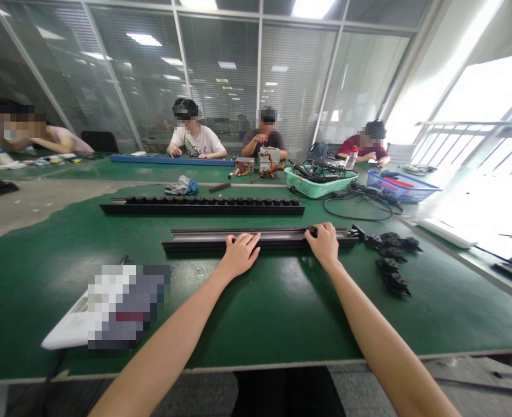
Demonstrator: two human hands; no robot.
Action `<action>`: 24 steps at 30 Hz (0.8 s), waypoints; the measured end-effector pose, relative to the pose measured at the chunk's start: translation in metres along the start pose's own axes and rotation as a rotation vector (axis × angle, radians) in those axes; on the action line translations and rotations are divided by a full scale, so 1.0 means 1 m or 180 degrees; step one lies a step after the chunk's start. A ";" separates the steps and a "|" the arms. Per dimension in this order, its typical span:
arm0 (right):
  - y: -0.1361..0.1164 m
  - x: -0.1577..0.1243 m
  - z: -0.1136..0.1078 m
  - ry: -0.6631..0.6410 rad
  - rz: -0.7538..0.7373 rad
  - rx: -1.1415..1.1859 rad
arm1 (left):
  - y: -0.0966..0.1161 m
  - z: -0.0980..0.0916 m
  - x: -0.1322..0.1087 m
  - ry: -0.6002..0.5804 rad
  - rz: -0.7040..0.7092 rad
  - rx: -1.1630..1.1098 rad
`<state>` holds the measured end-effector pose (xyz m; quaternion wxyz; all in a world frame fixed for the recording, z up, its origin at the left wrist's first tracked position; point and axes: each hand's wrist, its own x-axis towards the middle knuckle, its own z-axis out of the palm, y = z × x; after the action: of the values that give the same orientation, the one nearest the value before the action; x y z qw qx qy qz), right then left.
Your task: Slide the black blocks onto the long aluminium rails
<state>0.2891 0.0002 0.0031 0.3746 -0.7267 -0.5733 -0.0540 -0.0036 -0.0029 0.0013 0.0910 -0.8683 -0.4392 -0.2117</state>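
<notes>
A long black and grey rail (277, 237) lies across the green table in front of me. My left hand (240, 252) rests on its near edge with the fingers laid flat and slightly apart. My right hand (324, 242) is closed, pressing a small black socket part (311, 231) into the rail's channel. A loose group of several black socket parts (390, 258) lies to the right of the rail's end.
A second black rail (201, 205) filled with sockets lies further back. A green basket (319, 184) and a blue basket (401, 188) of cables stand at the back right. A white object (71, 327) sits at front left. Several people sit at the far side.
</notes>
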 end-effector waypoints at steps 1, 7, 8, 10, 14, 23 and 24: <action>0.000 0.000 0.000 0.0001 0.0005 0.0005 | 0.000 0.000 0.000 -0.0001 -0.0004 -0.0002; 0.002 0.001 -0.002 -0.0041 0.0035 -0.0025 | 0.000 0.002 0.000 0.0005 -0.0005 -0.0002; 0.003 0.001 -0.002 -0.0048 0.0034 -0.0045 | 0.000 0.003 0.000 0.0005 -0.0004 0.0005; 0.004 0.002 -0.002 -0.0053 0.0021 -0.0092 | 0.000 0.003 0.000 0.0006 -0.0007 0.0024; 0.006 0.003 -0.001 -0.0032 -0.0028 -0.0186 | 0.000 0.004 0.000 0.0018 -0.0002 0.0047; 0.008 0.004 -0.001 -0.0006 0.0015 -0.0297 | 0.000 0.002 -0.001 0.0003 0.0008 0.0016; 0.009 0.005 -0.001 -0.0003 0.0019 -0.0298 | 0.000 0.002 -0.001 0.0000 0.0004 0.0021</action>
<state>0.2986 0.0027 0.0022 0.3401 -0.7451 -0.5682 -0.0793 -0.0032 -0.0028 -0.0005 0.0940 -0.8683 -0.4394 -0.2103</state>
